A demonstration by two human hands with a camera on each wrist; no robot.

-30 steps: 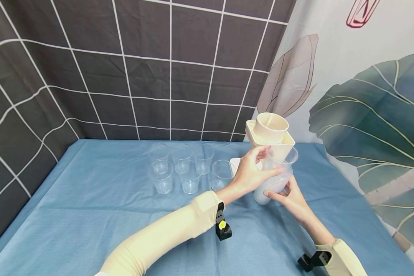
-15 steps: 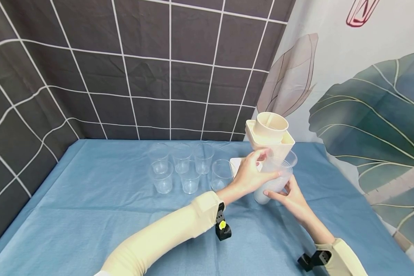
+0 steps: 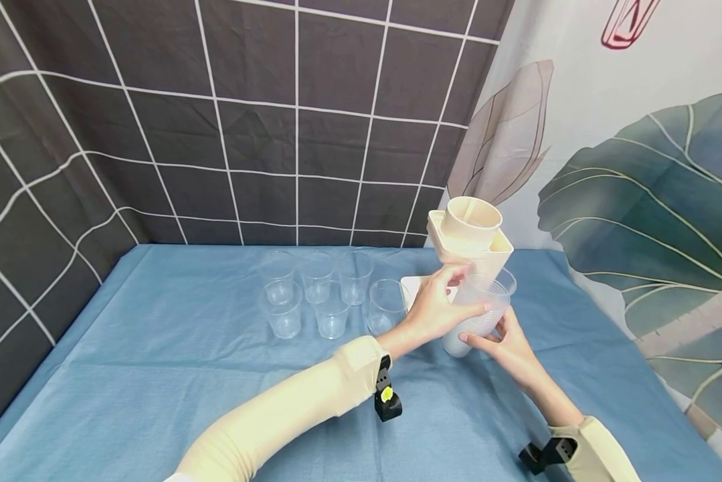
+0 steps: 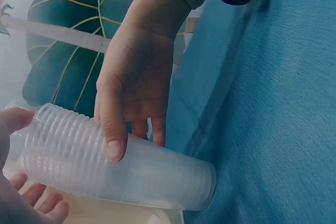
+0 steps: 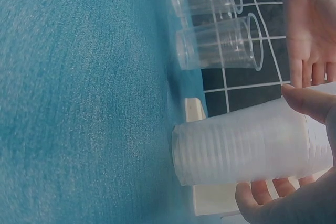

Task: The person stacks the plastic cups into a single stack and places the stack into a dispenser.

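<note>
Left hand [image 3: 436, 301] above right hand [image 3: 508, 344], both half-curled round translucent plastic cup stack [image 5: 247, 145]
Mouths face up, long axis slightly tilted.

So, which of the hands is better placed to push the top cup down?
Probably the left hand: it is at the protruding top cup, while the right hand grips the stack lower down.

I'm somewhere curtained off, the sort of room unclear: dark gridded fabric [image 3: 252, 134], a leaf-print drape [image 3: 625, 194], a blue-clothed table [image 3: 180, 341].

Six cups [image 3: 332, 316], one cup stack [image 4: 157, 177], one stand [image 3: 470, 249], two hands [image 3: 435, 301] [image 3: 508, 345]
</note>
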